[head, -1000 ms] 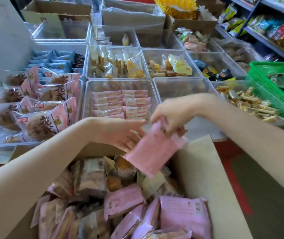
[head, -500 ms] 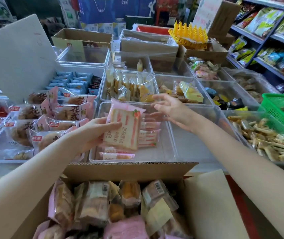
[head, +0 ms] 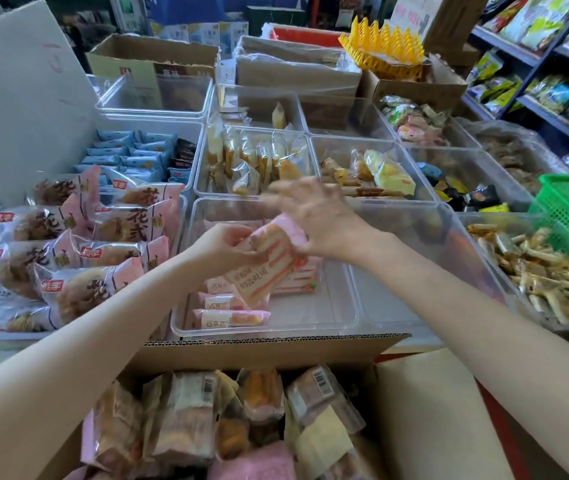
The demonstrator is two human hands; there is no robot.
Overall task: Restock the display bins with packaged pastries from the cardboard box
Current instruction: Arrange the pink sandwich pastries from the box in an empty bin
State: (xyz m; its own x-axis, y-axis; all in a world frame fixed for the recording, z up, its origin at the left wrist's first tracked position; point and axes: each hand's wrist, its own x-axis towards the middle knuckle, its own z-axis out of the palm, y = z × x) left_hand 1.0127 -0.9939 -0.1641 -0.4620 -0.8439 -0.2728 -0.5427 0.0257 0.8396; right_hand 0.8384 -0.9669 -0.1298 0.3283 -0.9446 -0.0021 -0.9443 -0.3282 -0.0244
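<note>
Since half a second ago the pink pastry pack dropped lower over the clear bin; left hand grips its left edge, blurry right hand hovers spread above; pack's print unreadable, neighbouring bags show 花式.

1 head-worn view looks forward and down, close over the display bins.
</note>
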